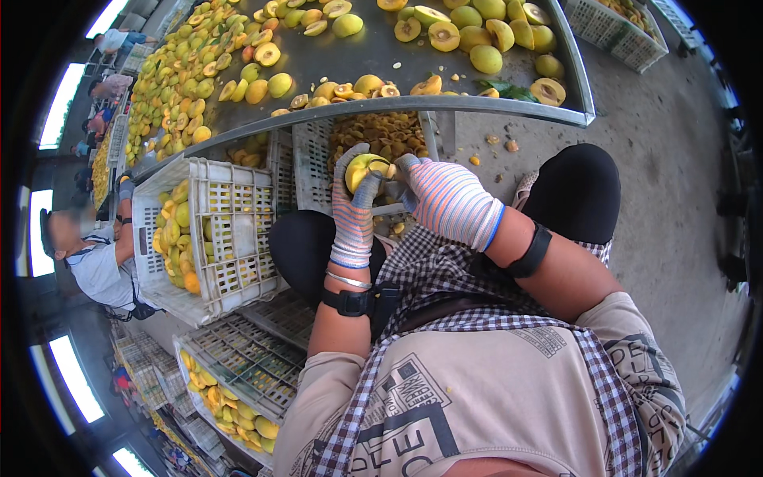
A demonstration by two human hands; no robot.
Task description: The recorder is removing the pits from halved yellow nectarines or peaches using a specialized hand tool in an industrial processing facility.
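My left hand [352,215], in a striped knit glove with grey fingertips, is wrapped around a yellow peach [359,168] above the gap between my knees. A dark curved line shows across the fruit, and a small pale tan piece sits at its right side. My right hand [451,195], gloved alike, is closed against that side of the peach. Whatever its fingers grip is hidden by the glove. Below the hands, a crate [312,163] stands beside a heap of brown pits or scraps [381,135].
A metal-edged table [381,67] ahead bears whole and halved peaches [486,36]. White crates of fruit [238,211] stand at my left, with more crates [254,366] lower down. Another person [103,262] is at the far left. Fruit scraps [511,146] lie on the concrete floor.
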